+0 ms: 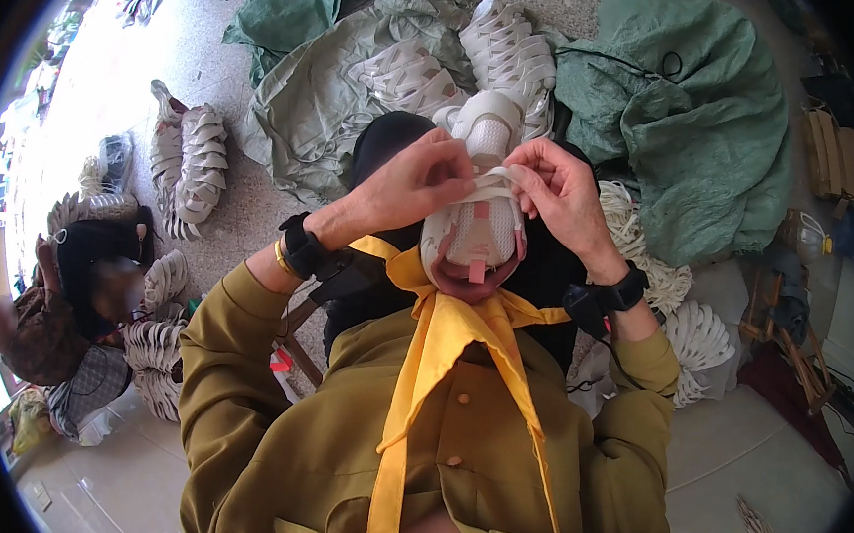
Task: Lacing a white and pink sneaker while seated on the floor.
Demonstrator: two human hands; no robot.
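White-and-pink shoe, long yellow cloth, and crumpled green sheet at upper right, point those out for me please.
White-and-pink shoe [473,232], head view: white mesh below the lace.
Long yellow cloth [454,333], head view: broad part over the chest.
Crumpled green sheet [708,138], head view: its folded middle.

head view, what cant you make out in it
All in the head view:
White lace, where pinched: covered by the left hand and right hand.
Underside of the shoe: hidden by its upper.
Beneath the green cloth: hidden by its folds.
Co-worker's actions: blurred, too small.
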